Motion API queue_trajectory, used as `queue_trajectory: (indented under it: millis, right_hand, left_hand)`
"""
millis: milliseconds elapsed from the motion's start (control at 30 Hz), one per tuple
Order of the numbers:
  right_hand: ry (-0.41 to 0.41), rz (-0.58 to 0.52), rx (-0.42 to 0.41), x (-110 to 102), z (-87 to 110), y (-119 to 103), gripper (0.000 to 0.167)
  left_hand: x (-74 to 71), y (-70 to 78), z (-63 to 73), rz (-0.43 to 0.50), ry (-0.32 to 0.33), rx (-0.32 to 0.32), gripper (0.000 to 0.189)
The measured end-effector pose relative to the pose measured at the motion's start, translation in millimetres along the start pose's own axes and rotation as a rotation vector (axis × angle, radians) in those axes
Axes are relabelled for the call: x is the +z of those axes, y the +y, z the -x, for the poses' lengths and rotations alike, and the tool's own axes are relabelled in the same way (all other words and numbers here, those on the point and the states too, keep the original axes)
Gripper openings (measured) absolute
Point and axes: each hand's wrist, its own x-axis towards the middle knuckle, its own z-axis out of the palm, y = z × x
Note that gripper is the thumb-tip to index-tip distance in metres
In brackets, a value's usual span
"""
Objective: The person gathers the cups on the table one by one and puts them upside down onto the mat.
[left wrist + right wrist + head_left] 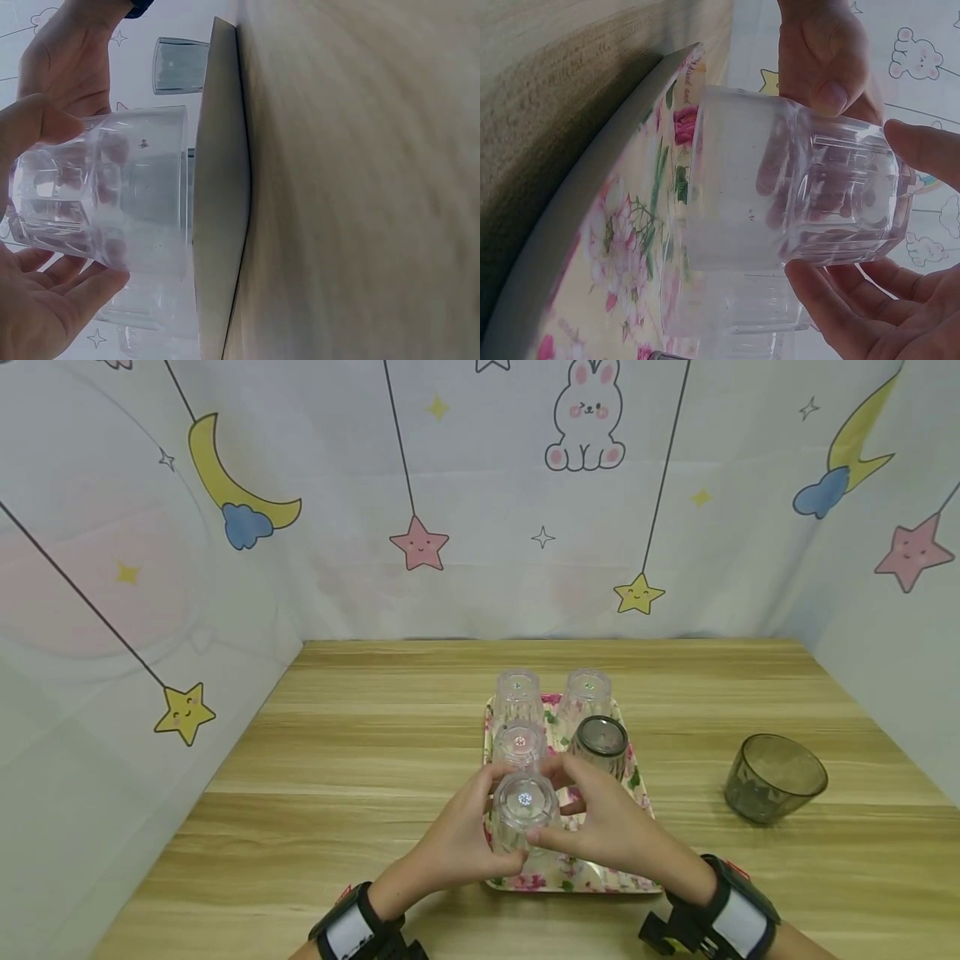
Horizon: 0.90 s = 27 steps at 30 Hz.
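Note:
Between both hands is an upside-down clear faceted tumbler, over the front left of a flowered tray. My left hand grips its left side, thumb toward me. My right hand holds it from the right, its thumb on the near side. In the right wrist view, the tumbler's rim is close to the tray's printed surface. Just behind it stands another clear tumbler, upside down like the held one. A smoky grey tumbler sits inverted to the right, behind my right hand.
Two more inverted clear tumblers, a left one and a right one, occupy the tray's back. On the wooden table, a wide olive-tinted glass stands mouth up, right of the tray. A printed cloth rises behind the table.

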Motion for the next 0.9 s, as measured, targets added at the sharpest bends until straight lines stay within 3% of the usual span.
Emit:
queue_trajectory:
  millis: [900]
  right_hand:
    - [-0.070, -0.010, 0.072, 6.6, -2.1, 4.7, 0.057]
  left_hand:
    - [-0.7, -1.9, 1.5, -0.028, -0.104, -0.066, 0.081]
